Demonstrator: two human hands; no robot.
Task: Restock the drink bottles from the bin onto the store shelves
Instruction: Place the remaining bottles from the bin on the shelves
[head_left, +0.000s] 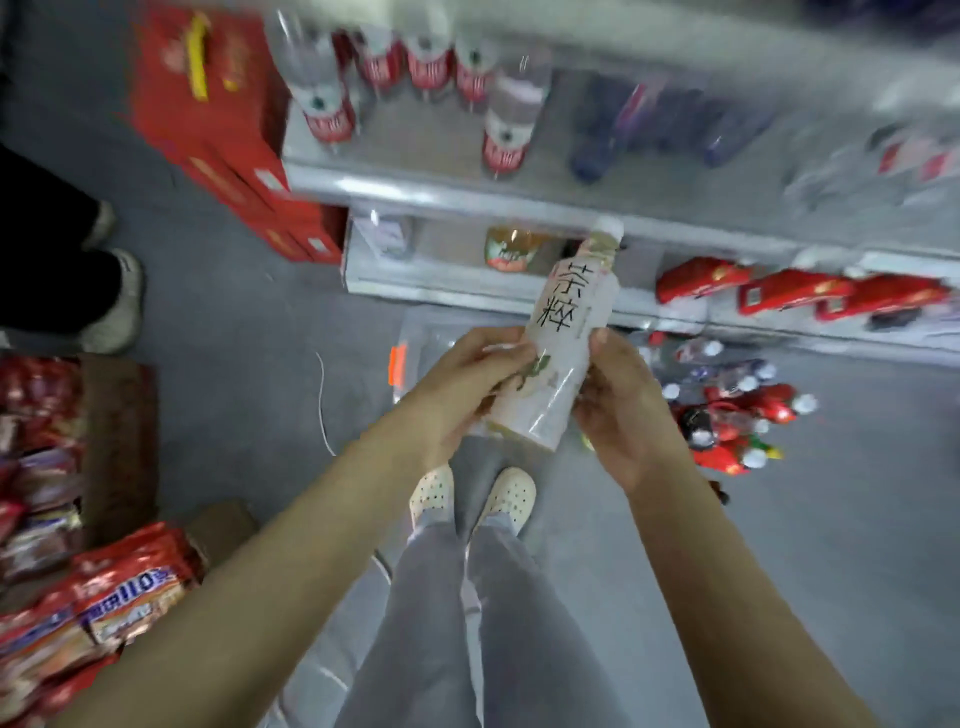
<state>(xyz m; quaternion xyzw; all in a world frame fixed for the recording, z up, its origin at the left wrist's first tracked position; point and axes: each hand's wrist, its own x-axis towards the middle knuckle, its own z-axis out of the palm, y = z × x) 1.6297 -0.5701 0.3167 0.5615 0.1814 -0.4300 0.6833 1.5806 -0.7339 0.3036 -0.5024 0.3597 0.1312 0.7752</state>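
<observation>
As you look down from the head camera, you hold a pale tea bottle (563, 353) between both hands, in the air in front of the shelves (467, 197) and above the floor by your white shoes (509, 493). Your left hand (457, 395) wraps its fingers around the bottle's lower left side, and your right hand (623, 410) grips the right side with the thumb lying along the label. The bottle tilts, its white cap pointing up and away toward the lower shelf. Just beyond your right hand, a heap of mixed bottles (727, 410) lies low by the shelf foot; the clear bin (415, 332) shows only faintly behind your left hand. Red-labelled water bottles (431, 67) stand on the upper shelf, blurred. Snack packs (124, 592) pile up at your left.
</observation>
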